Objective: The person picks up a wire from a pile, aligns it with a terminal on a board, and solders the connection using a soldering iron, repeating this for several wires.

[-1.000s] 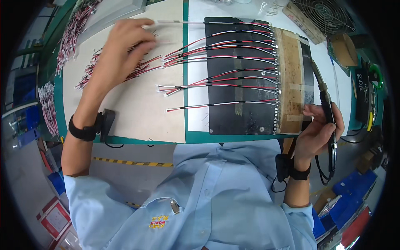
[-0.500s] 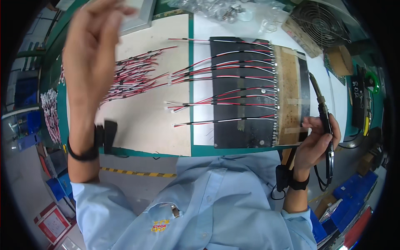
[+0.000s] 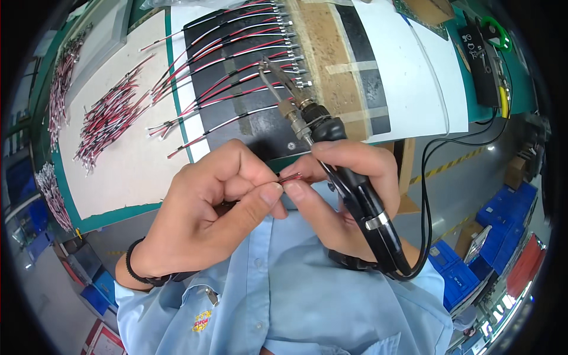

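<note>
In front of my chest, my left hand (image 3: 204, 207) is closed, its thumb and forefinger pinching thin wire ends (image 3: 290, 177) with red and dark insulation. The rest of that wire is hidden in the hand. My right hand (image 3: 322, 216) wraps round a black soldering iron (image 3: 373, 216) with a metal tube clamped along its tip. The thumb and a fingertip of this same hand meet the wire ends. Beyond the hands, the iron's tip points over a black board (image 3: 266, 142), where several red, black and white wires (image 3: 236, 65) lie side by side against a row of small metal parts.
A brown strip (image 3: 322, 53) with tape runs along the black board. To the left, a pile of wires (image 3: 112, 112) lies on a pale sheet (image 3: 142, 183), and more wire bundles (image 3: 53, 192) sit at the edge. A black cable (image 3: 425, 195) loops from the iron towards a black box (image 3: 479, 65).
My left hand has come down from the far left to my chest and now pinches wire ends. My right hand has brought the soldering iron leftward to meet it. The view has shifted.
</note>
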A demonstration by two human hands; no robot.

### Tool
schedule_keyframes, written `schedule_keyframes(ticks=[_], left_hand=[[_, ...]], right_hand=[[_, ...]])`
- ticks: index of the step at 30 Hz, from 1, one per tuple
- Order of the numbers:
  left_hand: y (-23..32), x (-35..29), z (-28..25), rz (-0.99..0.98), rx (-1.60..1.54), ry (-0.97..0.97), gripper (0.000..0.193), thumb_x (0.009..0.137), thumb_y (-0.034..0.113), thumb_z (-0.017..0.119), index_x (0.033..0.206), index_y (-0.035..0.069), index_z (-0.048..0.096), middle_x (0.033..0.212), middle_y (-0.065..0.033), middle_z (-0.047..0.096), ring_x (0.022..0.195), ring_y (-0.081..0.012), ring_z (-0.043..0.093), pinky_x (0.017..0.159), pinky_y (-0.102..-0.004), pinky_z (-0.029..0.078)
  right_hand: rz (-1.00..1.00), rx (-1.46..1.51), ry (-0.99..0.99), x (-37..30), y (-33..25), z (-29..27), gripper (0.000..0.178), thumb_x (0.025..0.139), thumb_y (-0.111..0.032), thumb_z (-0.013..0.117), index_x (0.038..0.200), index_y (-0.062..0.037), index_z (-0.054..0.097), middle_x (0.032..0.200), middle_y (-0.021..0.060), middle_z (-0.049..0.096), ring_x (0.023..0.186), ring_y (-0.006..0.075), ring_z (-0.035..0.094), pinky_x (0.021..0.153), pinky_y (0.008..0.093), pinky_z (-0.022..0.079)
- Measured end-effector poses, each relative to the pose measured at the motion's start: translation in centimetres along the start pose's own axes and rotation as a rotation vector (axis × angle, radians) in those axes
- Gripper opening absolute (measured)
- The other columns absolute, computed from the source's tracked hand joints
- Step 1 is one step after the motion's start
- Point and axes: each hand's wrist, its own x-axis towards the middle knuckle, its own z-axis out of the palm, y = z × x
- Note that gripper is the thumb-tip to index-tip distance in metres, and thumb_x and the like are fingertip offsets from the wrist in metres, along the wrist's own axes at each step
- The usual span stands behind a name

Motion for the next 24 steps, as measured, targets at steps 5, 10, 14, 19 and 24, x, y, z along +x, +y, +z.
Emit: schedule_keyframes(ticks=[5,10,14,19,24], left_hand=[[-0.2,0.2,1.7,-0.028,-0.094,0.073,0.01,0.1,0.005,0.052,0.101,-0.004,0.048,0.088,-0.0113,0.067,0.086,-0.0093,0.062,0.073,-0.0212,0.048],[-0.5,1.0,2.5,-0.003,-0.006,0.151,0.014,0.099,0.011,0.055,0.099,-0.001,0.047,0.084,-0.0138,0.068,0.056,-0.004,0.053,0.044,-0.0164,0.036],[-0.7,0.8,2.3,-0.026,0.135,0.093,0.015,0.099,0.012,0.056,0.098,-0.002,0.049,0.084,-0.0133,0.067,0.054,-0.0053,0.054,0.045,-0.0179,0.038],[-0.6,0.8,2.5,-0.092,-0.073,0.189,0.016,0.099,0.013,0.055,0.097,-0.002,0.05,0.081,-0.0114,0.066,0.046,-0.008,0.051,0.043,-0.0197,0.037],[-0.6,1.5,2.0,-0.191,-0.068,0.141,0.009,0.098,0.008,0.053,0.097,-0.001,0.051,0.081,-0.0111,0.067,0.047,-0.0076,0.05,0.045,-0.0195,0.037]], right_hand=[[0.112,0.086,0.05,-0.6,-0.5,-0.9,0.048,0.082,0.011,0.068,0.121,0.0029,0.041,0.092,0.0171,0.067,0.086,0.0194,0.07,0.074,0.0275,0.058],[-0.056,-0.076,0.072,-0.6,-0.1,-1.4,0.046,0.081,0.011,0.069,0.119,0.0036,0.044,0.091,0.0171,0.067,0.08,0.0186,0.07,0.07,0.0271,0.056],[-0.131,-0.132,0.035,-0.7,0.7,-1.7,0.046,0.08,0.012,0.069,0.119,0.0045,0.044,0.089,0.0165,0.066,0.076,0.0186,0.069,0.067,0.0274,0.056],[-0.107,-0.137,0.049,-0.9,0.7,-1.7,0.043,0.079,0.013,0.07,0.115,0.0057,0.048,0.089,0.0173,0.067,0.078,0.0221,0.072,0.066,0.028,0.058],[0.045,-0.128,-0.092,-0.9,0.1,-2.0,0.019,0.08,0.013,0.068,0.097,0.0066,0.062,0.085,0.0174,0.07,0.071,0.0225,0.073,0.062,0.026,0.058]])
